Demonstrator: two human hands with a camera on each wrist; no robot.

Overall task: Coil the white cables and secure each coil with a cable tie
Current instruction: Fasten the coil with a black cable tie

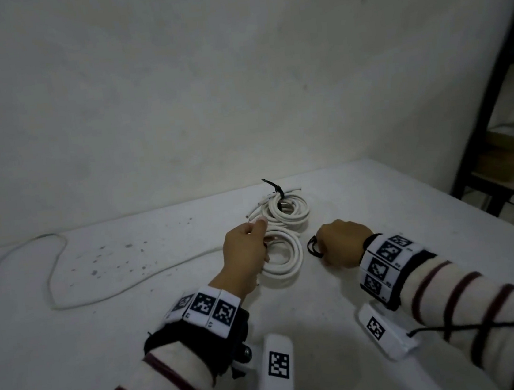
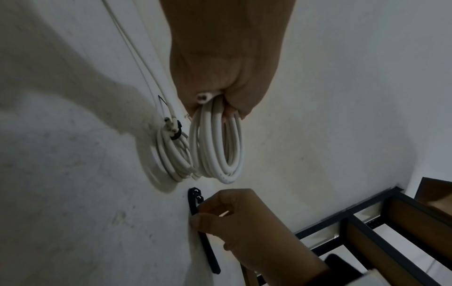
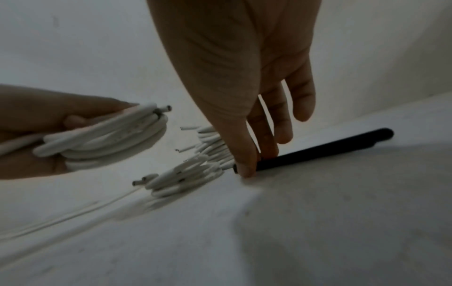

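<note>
My left hand (image 1: 256,238) grips a coil of white cable (image 1: 283,257) and holds it just above the white table (image 1: 378,200); in the left wrist view the coil (image 2: 217,151) hangs from the curled fingers (image 2: 234,108). Right of it, my right hand (image 1: 319,248) pinches a black cable tie (image 1: 312,246) that lies on the table. In the right wrist view the thumb and fingers (image 3: 244,168) pinch one end of the tie (image 3: 318,151). Behind, other white coils (image 1: 289,212) lie bound with a black tie (image 1: 276,189).
A loose white cable (image 1: 67,280) trails from the held coil across the left of the table. The wall (image 1: 236,85) runs along the table's far edge. A dark metal shelf (image 1: 502,109) stands past the table's right edge.
</note>
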